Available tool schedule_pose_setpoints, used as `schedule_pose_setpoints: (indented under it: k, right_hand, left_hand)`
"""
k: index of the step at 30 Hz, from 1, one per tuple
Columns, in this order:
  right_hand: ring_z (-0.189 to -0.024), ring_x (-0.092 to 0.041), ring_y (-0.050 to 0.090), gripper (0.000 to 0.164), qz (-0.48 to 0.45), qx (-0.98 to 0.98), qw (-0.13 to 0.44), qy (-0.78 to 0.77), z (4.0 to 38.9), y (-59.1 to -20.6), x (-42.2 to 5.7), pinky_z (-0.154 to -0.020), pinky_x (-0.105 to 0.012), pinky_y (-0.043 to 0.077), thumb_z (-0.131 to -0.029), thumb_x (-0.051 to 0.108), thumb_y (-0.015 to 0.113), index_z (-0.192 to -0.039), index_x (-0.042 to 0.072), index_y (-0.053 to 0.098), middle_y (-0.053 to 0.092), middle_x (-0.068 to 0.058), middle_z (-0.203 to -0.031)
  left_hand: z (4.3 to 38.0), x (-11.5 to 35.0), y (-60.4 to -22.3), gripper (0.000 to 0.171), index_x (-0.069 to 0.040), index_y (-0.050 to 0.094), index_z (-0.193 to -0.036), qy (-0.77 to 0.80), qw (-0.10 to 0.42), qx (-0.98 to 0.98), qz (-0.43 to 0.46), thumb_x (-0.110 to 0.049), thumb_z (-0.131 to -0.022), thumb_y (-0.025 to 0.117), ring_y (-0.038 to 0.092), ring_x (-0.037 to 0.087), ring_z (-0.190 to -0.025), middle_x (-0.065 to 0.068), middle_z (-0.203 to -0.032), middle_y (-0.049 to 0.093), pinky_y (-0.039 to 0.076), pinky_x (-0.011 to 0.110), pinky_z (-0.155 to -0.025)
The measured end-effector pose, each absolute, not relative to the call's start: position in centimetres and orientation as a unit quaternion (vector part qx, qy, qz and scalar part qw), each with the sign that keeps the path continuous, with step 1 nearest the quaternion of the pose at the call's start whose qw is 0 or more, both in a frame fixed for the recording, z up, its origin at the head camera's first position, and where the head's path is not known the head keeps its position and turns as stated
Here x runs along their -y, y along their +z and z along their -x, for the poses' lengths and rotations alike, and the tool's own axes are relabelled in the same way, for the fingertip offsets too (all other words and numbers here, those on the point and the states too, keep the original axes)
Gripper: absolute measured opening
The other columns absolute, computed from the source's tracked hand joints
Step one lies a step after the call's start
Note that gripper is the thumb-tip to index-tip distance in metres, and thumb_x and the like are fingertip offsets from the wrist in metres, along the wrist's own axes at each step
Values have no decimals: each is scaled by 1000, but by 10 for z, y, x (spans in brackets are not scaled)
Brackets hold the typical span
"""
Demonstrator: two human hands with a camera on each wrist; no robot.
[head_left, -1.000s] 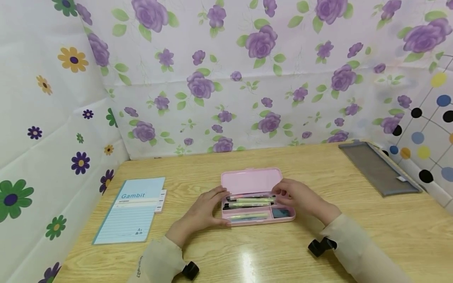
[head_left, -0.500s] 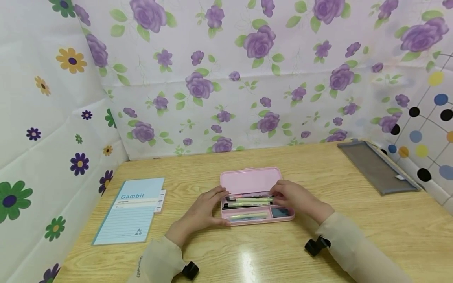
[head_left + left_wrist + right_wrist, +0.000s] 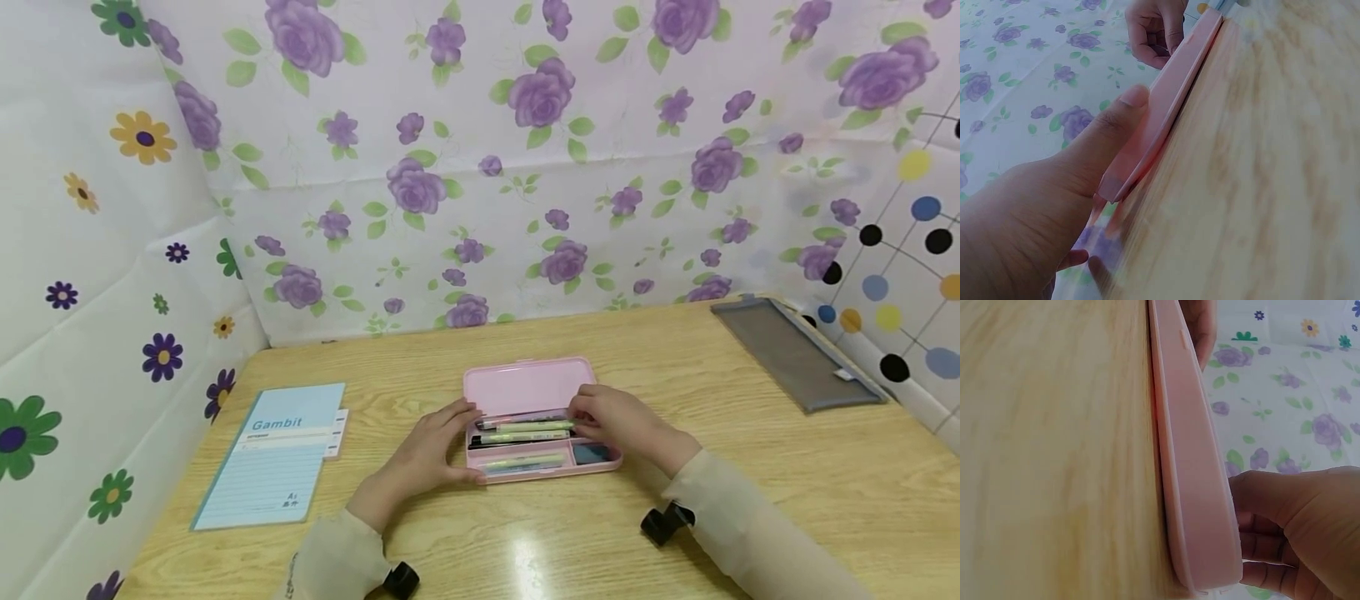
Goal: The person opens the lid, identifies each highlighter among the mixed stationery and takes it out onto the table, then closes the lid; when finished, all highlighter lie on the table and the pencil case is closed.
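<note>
Centrally, an open pink pencil case [image 3: 527,387] on the wooden surface [image 3: 465,537], pens [image 3: 525,436] inside; only the head view shows these contents. Left hand [image 3: 422,454] spread across its left end; left wrist view puts the thumb on the near rim. Right hand [image 3: 624,423] curled over the pens' right ends; cannot tell whether it pinches one, tips hidden behind the case in the right wrist view. Notebook [image 3: 273,479] at left, grey pouch [image 3: 797,354] far right.

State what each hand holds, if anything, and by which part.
Left hand: pink pencil case, by its left end. Right hand: at the pens; any hold cannot be told.
</note>
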State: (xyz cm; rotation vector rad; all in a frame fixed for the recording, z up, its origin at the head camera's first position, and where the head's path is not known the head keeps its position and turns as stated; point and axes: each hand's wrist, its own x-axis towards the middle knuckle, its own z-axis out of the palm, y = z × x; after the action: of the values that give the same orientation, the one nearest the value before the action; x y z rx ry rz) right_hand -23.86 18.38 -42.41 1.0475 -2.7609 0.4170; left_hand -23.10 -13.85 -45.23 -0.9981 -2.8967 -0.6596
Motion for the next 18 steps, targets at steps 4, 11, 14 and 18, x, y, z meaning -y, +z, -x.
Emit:
schedule_pose_setpoints:
  k: [4, 11, 14, 18]
  right_hand:
    - [-75, -7, 57, 7, -346, 923, 74, 149, 238, -423, -184, -66, -23, 53, -87, 14, 70, -94, 13, 69, 61, 3, -90]
    - [-76, -8, 59, 8, -366, 907, 94, 184, 238, -420, -187, -66, -21, 53, -86, 8, 69, -93, 9, 67, 60, 1, -90]
    - [-77, -9, 59, 7, -367, 908, 90, 183, 237, -414, -189, -66, -21, 53, -87, 8, 69, -93, 9, 67, 60, 1, -91]
    - [-76, -10, 59, 6, -361, 916, 81, 154, 235, -402, -195, -65, -22, 52, -87, 10, 69, -93, 11, 67, 60, 1, -91]
  left_hand:
    - [232, 139, -453, 89, -19, 42, -146, -206, 6, 925, 319, -57, -72, 76, 36, 31, -142, 6, -155, 36, 31, 55, -114]
    - [232, 139, -453, 90, -18, 42, -146, -205, 9, 924, 322, -57, -72, 76, 37, 31, -141, 7, -154, 36, 32, 55, -113]
    - [231, 138, -453, 90, -18, 42, -146, -200, 10, 926, 320, -56, -71, 76, 37, 32, -141, 7, -154, 36, 32, 56, -113]
    - [231, 138, -452, 90, -18, 42, -146, -200, 9, 926, 320, -56, -71, 76, 37, 32, -140, 7, -154, 36, 32, 56, -113]
